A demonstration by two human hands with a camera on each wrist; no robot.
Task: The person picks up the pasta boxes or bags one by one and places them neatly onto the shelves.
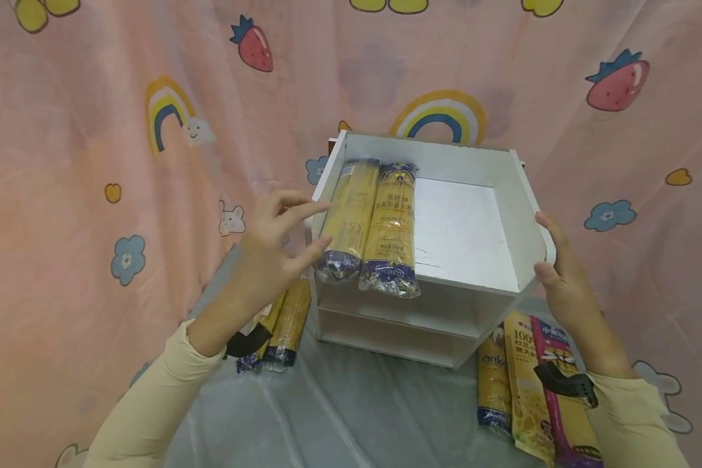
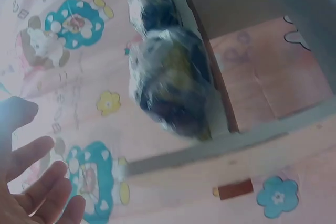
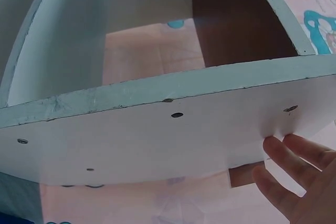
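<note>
Now L fingers [image 1: 304,211] just beside noodle pack [image 1: 349,218]; R hand [image 1: 552,263] on shelf [image 1: 474,227].

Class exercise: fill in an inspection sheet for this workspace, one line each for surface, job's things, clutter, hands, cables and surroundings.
Surface: grey plastic-covered table, wrinkled.
Job's things: white wooden shelf unit; two yellow, clear-wrapped noodle packets lie side by side on the left of its top shelf, ends overhanging the front edge.
Clutter: two more noodle packets on the table left of the shelf; a dark-ended yellow pack and a yellow pouch with a pink stripe at right.
Hands: left hand open, fingertips at the leftmost packet; right hand flat against the shelf's right side panel.
Cables: nothing seen.
Surroundings: pink cloth backdrop printed with rainbows, strawberries and flowers.
</note>
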